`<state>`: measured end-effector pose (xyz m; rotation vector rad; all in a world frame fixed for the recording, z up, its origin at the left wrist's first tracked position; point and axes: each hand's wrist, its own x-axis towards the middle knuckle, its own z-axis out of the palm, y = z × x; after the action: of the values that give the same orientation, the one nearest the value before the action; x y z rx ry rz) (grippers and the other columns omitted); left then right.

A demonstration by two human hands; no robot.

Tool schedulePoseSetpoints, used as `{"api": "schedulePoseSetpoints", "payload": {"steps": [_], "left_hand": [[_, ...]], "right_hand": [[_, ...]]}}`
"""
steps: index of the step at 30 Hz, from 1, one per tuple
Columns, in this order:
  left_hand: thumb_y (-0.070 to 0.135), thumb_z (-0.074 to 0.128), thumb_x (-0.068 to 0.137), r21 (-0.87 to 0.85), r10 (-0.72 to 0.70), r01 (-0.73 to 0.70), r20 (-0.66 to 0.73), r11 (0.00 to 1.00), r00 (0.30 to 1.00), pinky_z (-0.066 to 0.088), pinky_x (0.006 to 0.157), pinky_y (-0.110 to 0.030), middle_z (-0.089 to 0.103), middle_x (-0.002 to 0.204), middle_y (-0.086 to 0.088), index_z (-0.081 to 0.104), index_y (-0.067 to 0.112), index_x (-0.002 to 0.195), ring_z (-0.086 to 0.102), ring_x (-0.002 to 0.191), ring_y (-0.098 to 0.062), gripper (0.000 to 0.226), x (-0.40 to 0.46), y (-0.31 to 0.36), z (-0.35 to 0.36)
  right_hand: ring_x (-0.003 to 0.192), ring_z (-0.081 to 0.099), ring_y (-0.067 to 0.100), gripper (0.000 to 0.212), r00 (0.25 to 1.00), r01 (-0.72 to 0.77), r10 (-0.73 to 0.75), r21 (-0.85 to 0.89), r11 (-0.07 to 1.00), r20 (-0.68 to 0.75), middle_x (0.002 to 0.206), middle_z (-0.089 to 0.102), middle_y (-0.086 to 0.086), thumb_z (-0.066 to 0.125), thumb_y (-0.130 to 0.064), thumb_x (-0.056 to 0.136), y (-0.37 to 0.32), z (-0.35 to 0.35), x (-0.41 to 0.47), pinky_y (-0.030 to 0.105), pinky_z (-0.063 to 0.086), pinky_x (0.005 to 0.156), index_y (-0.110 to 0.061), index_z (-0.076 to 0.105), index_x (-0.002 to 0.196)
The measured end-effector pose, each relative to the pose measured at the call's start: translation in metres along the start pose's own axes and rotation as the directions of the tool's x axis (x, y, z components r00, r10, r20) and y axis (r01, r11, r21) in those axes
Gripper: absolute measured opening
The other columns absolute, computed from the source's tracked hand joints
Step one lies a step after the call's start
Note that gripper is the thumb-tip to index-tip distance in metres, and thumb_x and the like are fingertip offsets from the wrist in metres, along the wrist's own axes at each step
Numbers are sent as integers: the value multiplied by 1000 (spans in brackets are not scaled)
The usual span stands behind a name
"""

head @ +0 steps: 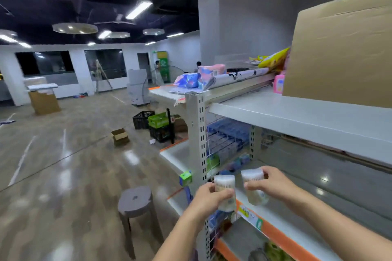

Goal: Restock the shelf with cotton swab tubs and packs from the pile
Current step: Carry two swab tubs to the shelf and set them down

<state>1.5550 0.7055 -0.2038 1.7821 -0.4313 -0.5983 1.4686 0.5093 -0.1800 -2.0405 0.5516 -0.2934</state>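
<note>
Left hand (209,196): seen at lower centre of the frame; fingers are curled round a clear cotton swab tub (225,190), which is held upright at the front edge of the shelf.
Right hand (270,182): seen just right of the left hand; a second cotton swab tub (253,186) is gripped between thumb and fingers, tilted, over the same shelf edge.
Tubs: the two are held side by side, near each other but apart; white swab tips are visible at the top of each.
Shelf (331,195): a grey metal board at lower right of the frame, fronted by an orange price strip (273,232); a perforated upright post (199,133) is placed at its left end.
Upper shelf (297,116): a white board at right of centre, on which a large cardboard box (343,53) is carried at upper right.
Pink item (278,83): set just left of the box; details are blurred.
Top of neighbouring unit: coloured soft packs (199,78) are laid at centre of the frame.
Stool (135,201): grey, round, stood on the floor at lower centre-left.
Crates (157,125): black and green, stacked on the floor at centre.
Small open carton (119,136): placed on the floor left of the crates.
</note>
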Motion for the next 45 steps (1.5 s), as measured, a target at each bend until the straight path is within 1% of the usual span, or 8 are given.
{"api": "schedulePoseSetpoints", "payload": {"steps": [7, 15, 18, 23, 34, 37, 41, 45], "left_hand": [[47, 78, 78, 128, 39, -79, 287, 989, 957, 55, 88, -31, 71, 94, 7, 66, 20, 93, 68, 88, -8, 34, 82, 14, 6], [43, 80, 78, 129, 93, -151, 377, 980, 921, 42, 59, -9, 62, 83, 16, 57, 27, 83, 57, 72, 7, 27, 143, 14, 35], [35, 83, 76, 135, 116, -181, 387, 974, 915, 51, 80, -20, 69, 105, 10, 62, 29, 100, 64, 95, -4, 32, 163, 10, 46], [12, 81, 79, 94, 102, -148, 377, 985, 921, 52, 92, -30, 71, 113, -10, 65, 9, 115, 65, 107, -25, 39, 196, 6, 67], [4, 76, 83, 95, 225, -263, 297, 960, 928, 50, 68, -11, 68, 111, -10, 65, 0, 117, 65, 91, -18, 35, 256, -24, 107], [0, 75, 82, 48, 294, -315, 254, 948, 922, 56, 79, -30, 68, 113, -13, 66, 1, 116, 65, 97, -24, 35, 275, -34, 114], [6, 71, 88, 25, 410, -425, 218, 905, 886, 54, 73, -19, 70, 112, -11, 68, 5, 114, 65, 99, -22, 27, 300, -46, 127], [7, 75, 82, -19, 468, -475, 207, 880, 859, 56, 87, -42, 73, 102, -12, 72, 4, 104, 69, 100, -27, 22, 322, -59, 143]], "right_hand": [[91, 62, 10, 66, 952, -203, 216, 80, 976, -216, 113, 63, 4, 88, -38, 67, 18, 2, 32, 25, 48, 67, -15, 57, 120], [71, 69, 10, 21, 841, -318, 355, 157, 935, -408, 81, 76, 0, 88, -17, 68, 42, -4, 40, 20, 50, 56, -14, 73, 82], [53, 62, -4, 19, 798, -346, 393, 186, 920, -457, 64, 72, -10, 88, -12, 67, 56, -4, 47, 14, 45, 44, -14, 71, 77], [76, 70, 15, 35, 764, -419, 457, 189, 888, -455, 82, 74, 0, 91, -21, 61, 73, -6, 62, 27, 56, 58, -15, 68, 87], [89, 73, 23, 26, 775, -270, 315, 164, 949, -547, 90, 77, 4, 89, -16, 66, 117, 5, 117, 38, 57, 76, -16, 76, 88], [90, 70, 20, 45, 752, -246, 280, 140, 959, -597, 95, 74, -1, 92, -23, 64, 133, 11, 134, 26, 52, 67, -17, 70, 103], [76, 62, 9, 47, 688, -226, 226, 93, 970, -689, 85, 67, -11, 93, -27, 61, 149, 14, 157, 5, 37, 51, -26, 62, 96], [83, 63, 13, 56, 641, -198, 187, 75, 977, -744, 95, 69, -4, 92, -26, 61, 164, 15, 182, 14, 39, 58, -19, 66, 109]]}}
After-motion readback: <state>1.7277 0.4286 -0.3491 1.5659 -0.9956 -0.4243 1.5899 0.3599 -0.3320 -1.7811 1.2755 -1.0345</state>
